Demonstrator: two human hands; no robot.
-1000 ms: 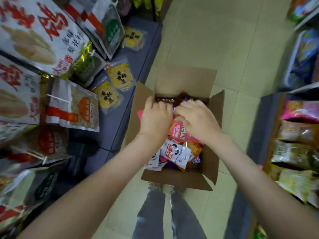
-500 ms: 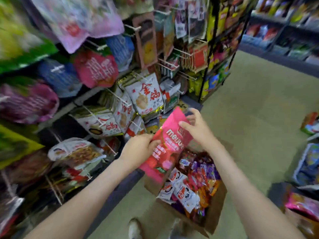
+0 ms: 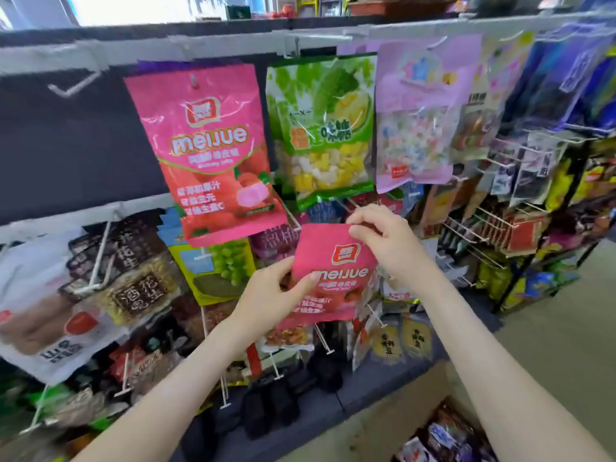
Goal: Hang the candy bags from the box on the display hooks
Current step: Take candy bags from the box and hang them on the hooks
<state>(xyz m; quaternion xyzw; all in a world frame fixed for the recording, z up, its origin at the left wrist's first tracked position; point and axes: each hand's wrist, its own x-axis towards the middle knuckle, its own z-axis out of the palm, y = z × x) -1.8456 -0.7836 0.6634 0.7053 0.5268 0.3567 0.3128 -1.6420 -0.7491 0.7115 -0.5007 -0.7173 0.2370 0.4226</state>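
Pink candy bag (image 3: pixel 336 261) held upright before display, below and right of matching hung pink bag (image 3: pixel 210 151) on top row. Left hand (image 3: pixel 270 295) grips its left edge, thumb across front; right hand (image 3: pixel 383 241) pinches top edge. Hung pink bag's right edge just beside green bag (image 3: pixel 323 128). White hook (image 3: pixel 71 86) juts left of it, dark panel (image 3: pixel 66 145) showing all round. Box (image 3: pixel 443 435) at lower right, bags inside; beige floor (image 3: pixel 550 345) beyond right arm.
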